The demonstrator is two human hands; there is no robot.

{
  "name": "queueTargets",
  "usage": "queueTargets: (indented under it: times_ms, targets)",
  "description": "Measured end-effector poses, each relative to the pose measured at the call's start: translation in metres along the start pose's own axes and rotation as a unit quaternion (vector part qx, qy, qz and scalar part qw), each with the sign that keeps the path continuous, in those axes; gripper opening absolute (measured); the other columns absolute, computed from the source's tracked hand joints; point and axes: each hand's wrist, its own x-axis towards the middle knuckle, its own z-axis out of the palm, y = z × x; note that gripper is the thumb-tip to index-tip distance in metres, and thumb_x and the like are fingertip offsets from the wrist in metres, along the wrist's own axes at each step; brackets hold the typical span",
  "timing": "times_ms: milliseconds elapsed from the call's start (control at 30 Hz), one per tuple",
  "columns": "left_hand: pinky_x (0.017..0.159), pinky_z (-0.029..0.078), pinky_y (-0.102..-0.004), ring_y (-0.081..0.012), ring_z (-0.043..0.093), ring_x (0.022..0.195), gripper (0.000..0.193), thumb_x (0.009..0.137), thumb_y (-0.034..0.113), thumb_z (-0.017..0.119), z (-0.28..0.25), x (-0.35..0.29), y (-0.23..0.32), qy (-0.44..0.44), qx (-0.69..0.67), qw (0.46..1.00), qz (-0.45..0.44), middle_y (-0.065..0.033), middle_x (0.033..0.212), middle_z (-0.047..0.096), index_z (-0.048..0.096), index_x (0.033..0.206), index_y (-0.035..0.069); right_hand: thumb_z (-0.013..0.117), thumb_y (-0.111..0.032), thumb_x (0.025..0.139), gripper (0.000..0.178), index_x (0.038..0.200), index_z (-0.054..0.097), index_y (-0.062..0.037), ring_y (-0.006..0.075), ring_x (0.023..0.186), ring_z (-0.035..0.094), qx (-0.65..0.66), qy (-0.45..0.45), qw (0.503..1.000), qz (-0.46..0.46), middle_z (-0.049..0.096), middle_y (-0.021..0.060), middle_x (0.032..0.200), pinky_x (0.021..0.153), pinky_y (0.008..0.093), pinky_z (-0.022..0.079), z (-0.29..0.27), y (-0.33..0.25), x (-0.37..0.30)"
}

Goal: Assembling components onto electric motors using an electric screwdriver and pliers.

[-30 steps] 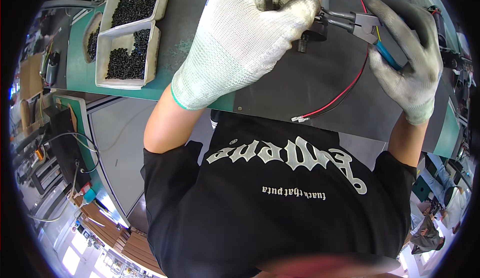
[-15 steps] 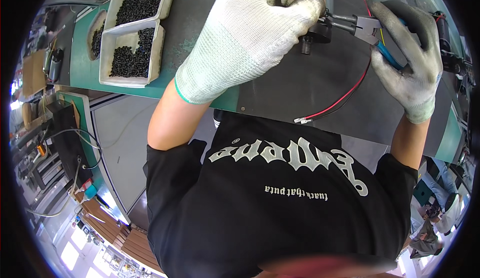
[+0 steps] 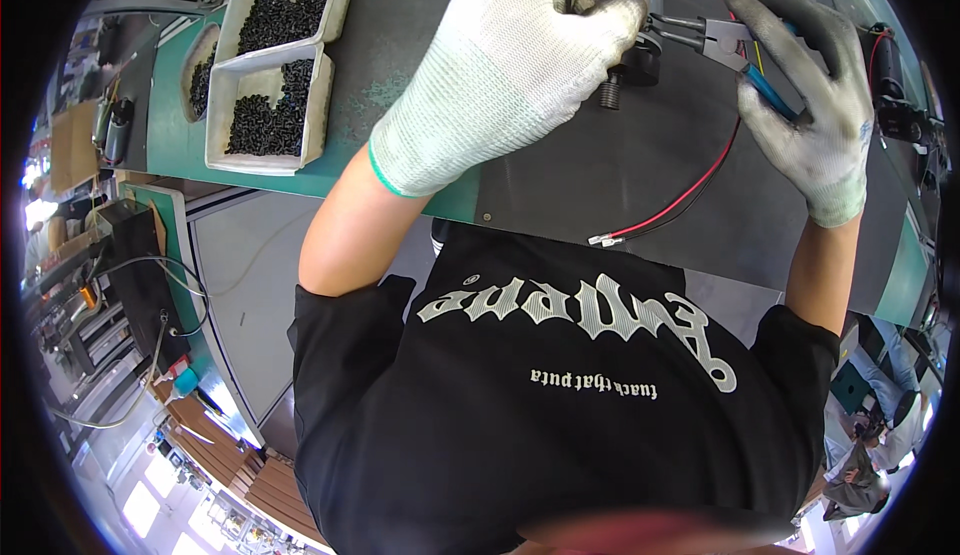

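Observation:
My left hand (image 3: 545,50), in a pale knit glove with dark-stained fingertips, is closed at the top of the view; its fingers curl inward and hide what they pinch. Right beside its thumb is a black round part (image 3: 645,63) with a threaded stud (image 3: 610,93) pointing toward me. In my right hand (image 3: 815,105), also gloved, are circlip pliers (image 3: 725,45) with blue handles. Their two slim jaws are parted and point left, the tips reaching the black part next to my left thumb. Whether the tips grip anything is too small to tell.
Two white bins (image 3: 316,135) of small black pieces stand at the left of the dark mat (image 3: 550,190). A round tray (image 3: 187,85) lies beside them. A red and black wire pair (image 3: 690,195) ends in white connectors near the table's front edge. Black equipment (image 3: 888,80) stands at the right.
The right hand and pliers have shifted slightly up and left. My left hand stays at the black part, with its wrist a little further right in view.

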Motion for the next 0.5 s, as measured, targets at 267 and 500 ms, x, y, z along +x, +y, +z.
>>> queueTargets:
  times_ms: [267,500]
  targets:
    - [0.066,0.05,-0.0259,-0.011,0.059,0.073,0.023,0.089,0.008,0.058,0.006,-0.001,-0.009,0.014,-0.009,1.0,-0.013,-0.0089,0.081,0.062,0.057,0.107,-0.007,0.067,-0.01,0.064,0.05,0.115,0.069,-0.0089,0.0277,0.102,0.058,0.021,-0.006,1.0,0.011,0.063,0.0114,0.111,0.09,0.0383,0.049,0.007,0.0,-0.004]
    - [0.066,0.05,-0.0262,-0.0111,0.059,0.073,0.022,0.089,0.007,0.058,0.009,0.001,0.002,0.015,0.009,0.998,-0.057,-0.0092,0.082,0.063,0.057,0.107,-0.007,0.068,-0.011,0.064,0.051,0.115,0.069,-0.0083,0.0284,0.102,0.058,0.0,-0.007,1.0,-0.016,0.063,0.0118,0.111,0.088,0.0383,0.05,0.009,0.003,-0.006]
